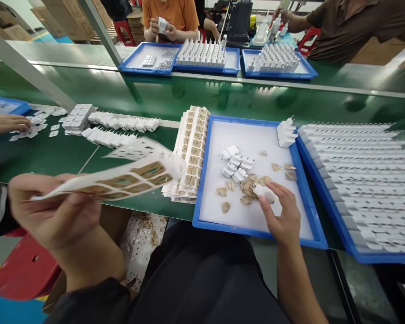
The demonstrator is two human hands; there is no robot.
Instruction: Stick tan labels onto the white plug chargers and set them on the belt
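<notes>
1. Left hand (pixel 54 211) is raised over the table's near edge, its fingers closed on a blurred white label sheet (pixel 121 177) with brown die-cut shapes.
2. Right hand (pixel 283 216) rests inside the blue tray (pixel 202 180), fingers pinched on a white plug adapter (pixel 265 191) beside a scatter of brown stickers (pixel 246 189).
3. Loose adapters (pixel 236 164) lie grouped in the tray's middle, just above the stickers.
4. Stack of label sheets (pixel 192 148) sits against the tray's left wall on the green table (pixel 54 153).
5. Second blue tray (pixel 357 180) to the right holds rows of white adapters.
6. Across the table, two other people handle white parts behind further blue trays (pixel 209 56).
</notes>
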